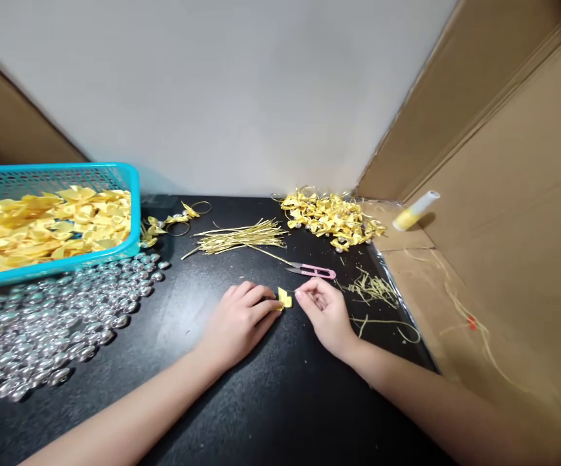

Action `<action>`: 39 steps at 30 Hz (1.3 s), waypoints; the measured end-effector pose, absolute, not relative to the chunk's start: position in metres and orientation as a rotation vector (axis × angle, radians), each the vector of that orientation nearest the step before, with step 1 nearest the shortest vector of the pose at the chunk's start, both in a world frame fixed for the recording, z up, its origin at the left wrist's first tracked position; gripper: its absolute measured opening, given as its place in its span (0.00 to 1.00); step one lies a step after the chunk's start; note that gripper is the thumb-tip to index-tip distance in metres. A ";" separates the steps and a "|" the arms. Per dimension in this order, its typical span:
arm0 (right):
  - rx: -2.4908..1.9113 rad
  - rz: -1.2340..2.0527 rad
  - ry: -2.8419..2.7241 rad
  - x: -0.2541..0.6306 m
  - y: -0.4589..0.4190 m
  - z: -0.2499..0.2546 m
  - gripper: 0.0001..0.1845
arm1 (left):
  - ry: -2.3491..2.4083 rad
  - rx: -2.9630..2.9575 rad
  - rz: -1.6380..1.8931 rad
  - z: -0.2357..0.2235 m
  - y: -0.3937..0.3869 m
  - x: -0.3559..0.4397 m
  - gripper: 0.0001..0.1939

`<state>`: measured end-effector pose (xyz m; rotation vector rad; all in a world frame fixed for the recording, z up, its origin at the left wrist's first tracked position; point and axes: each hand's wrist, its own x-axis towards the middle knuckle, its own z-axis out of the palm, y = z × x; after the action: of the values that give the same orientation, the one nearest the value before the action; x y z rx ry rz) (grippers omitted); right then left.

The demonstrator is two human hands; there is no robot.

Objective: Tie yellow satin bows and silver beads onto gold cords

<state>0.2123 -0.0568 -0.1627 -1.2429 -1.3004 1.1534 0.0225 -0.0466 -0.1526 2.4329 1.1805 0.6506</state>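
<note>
black table (280,401) is the largest thing, and everything of the work is lying upon it. at its left side stands the blue plastic basket (136,217), filled with yellow ribbon bows (86,217), and before it spread many silver beads (57,323). the left hand (241,320) rests on the table, its fingers narrow, holding one end of the ribbon piece. the right hand (327,317) is opposite, with thumb and forefinger brought together; if a thin thread is between them, i cannot tell surely. at the back, to the right, is the pile of finished bows (329,217) with beads; left of it lies the bundle of gold cords (244,236). the pink thread snips (316,271) lie just beyond the right hand. smallest is the yellow ribbon piece (285,298), located between both hands, touching the left fingertips and near the right ones.
</note>
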 end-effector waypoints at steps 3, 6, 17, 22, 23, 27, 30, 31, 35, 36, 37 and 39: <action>-1.202 1.111 -1.308 0.214 -0.056 -0.162 0.09 | 1.210 1.964 0.771 -0.149 -0.048 0.022 0.10; -1.104 1.116 -1.370 0.214 -0.055 -0.157 0.09 | 1.286 1.405 0.821 -0.144 -0.051 0.022 0.13; -0.939 1.003 -1.711 0.211 -0.060 -0.151 0.05 | 1.165 1.136 0.810 -0.139 -0.055 0.021 0.10; -0.986 1.100 -1.590 0.210 -0.058 -0.154 0.04 | 1.163 1.233 0.845 -0.143 -0.058 0.020 0.11; -0.999 1.154 -1.540 0.209 -0.058 -0.154 0.04 | 1.159 1.311 0.843 -0.143 -0.058 0.019 0.10; -1.004 1.312 -1.380 0.209 -0.058 -0.153 0.03 | 1.178 1.725 0.810 -0.141 -0.060 0.016 0.08; -1.007 1.337 -1.363 0.208 -0.058 -0.153 0.03 | 1.134 1.957 0.853 -0.142 -0.060 0.014 0.05; -1.006 1.338 -1.367 0.208 -0.058 -0.153 0.03 | 1.106 2.011 0.882 -0.143 -0.059 0.013 0.04; -0.991 1.329 -1.379 0.206 -0.058 -0.156 0.04 | 0.992 2.179 1.073 -0.148 -0.057 0.010 0.06; -0.988 1.328 -1.377 0.206 -0.058 -0.157 0.04 | 0.970 2.213 1.110 -0.150 -0.056 0.008 0.08; -0.988 1.330 -1.375 0.206 -0.058 -0.158 0.04 | 0.947 2.246 1.137 -0.151 -0.056 0.007 0.09; -0.993 1.339 -1.367 0.206 -0.058 -0.159 0.03 | 0.906 2.305 1.162 -0.154 -0.056 0.004 0.10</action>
<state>0.2065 -0.0580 -0.1589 -0.9932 -1.3667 1.3390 0.0039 -0.0556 -0.1536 2.3052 0.9055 1.1623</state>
